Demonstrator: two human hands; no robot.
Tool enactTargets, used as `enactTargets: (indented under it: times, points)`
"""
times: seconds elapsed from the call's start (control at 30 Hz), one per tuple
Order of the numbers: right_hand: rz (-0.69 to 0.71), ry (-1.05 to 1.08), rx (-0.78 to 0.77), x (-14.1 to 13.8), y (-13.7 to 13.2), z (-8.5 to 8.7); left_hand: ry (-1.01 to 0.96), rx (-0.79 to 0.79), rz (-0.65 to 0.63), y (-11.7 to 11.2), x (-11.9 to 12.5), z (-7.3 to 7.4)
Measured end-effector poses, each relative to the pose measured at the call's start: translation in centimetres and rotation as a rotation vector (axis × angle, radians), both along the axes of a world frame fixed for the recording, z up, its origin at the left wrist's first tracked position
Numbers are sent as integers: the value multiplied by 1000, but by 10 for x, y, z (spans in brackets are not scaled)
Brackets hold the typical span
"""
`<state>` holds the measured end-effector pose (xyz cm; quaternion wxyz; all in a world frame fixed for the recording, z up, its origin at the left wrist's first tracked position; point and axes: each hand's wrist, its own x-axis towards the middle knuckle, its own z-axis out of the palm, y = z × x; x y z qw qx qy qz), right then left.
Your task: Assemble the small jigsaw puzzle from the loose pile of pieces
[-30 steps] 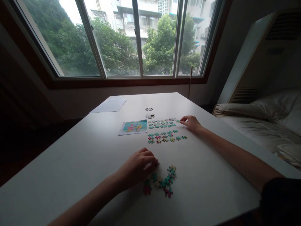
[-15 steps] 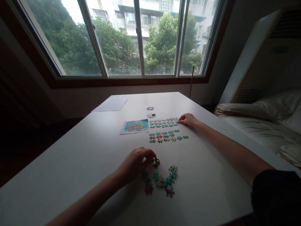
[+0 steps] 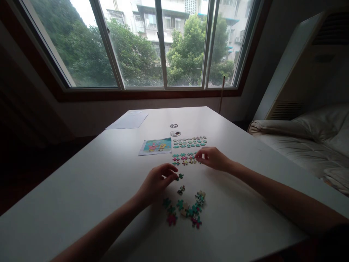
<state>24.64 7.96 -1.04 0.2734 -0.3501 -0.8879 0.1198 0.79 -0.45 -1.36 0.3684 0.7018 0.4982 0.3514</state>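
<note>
My left hand [image 3: 159,180] pinches a green jigsaw piece [image 3: 180,177] between thumb and fingertips, just above the white table. My right hand [image 3: 212,158] hovers at the right end of the lower rows of jigsaw pieces [image 3: 184,158], covering some of them. Its fingers are bent and slightly apart, with no piece visible between them. Farther back lie the upper rows of mostly green pieces [image 3: 188,143]. A single dark piece [image 3: 181,190] sits below my left hand, and a loose pile of pieces [image 3: 193,210] lies nearest to me.
Left of the rows lies a picture card [image 3: 156,146] with colourful cartoon figures. Two round discs [image 3: 175,133] are behind the rows on the table [image 3: 81,193]. White paper [image 3: 128,120] rests at the far left corner. A pale sofa [image 3: 289,142] stands at the right.
My right hand has left the end of the upper rows and come nearer, towards the left. My left hand has lifted slightly away with a green piece; the dark piece is now uncovered.
</note>
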Motion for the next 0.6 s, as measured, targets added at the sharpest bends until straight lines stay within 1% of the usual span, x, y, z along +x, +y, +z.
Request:
enactTargets:
  times: [0.1, 0.2, 0.27, 0.43, 0.6]
  points:
    - [108, 11, 48, -10, -40, 1, 10, 15, -11, -5, 9, 0]
    - [160, 38, 67, -13, -61, 4, 28, 33, -22, -10, 17, 5]
    - [169, 55, 74, -13, -66, 5, 38, 35, -23, -12, 20, 8]
    - [180, 82, 95, -13, -67, 6, 28, 17, -42, -14, 21, 11]
    - [214, 91, 57, -14, -69, 6, 1, 13, -71, -16, 23, 12]
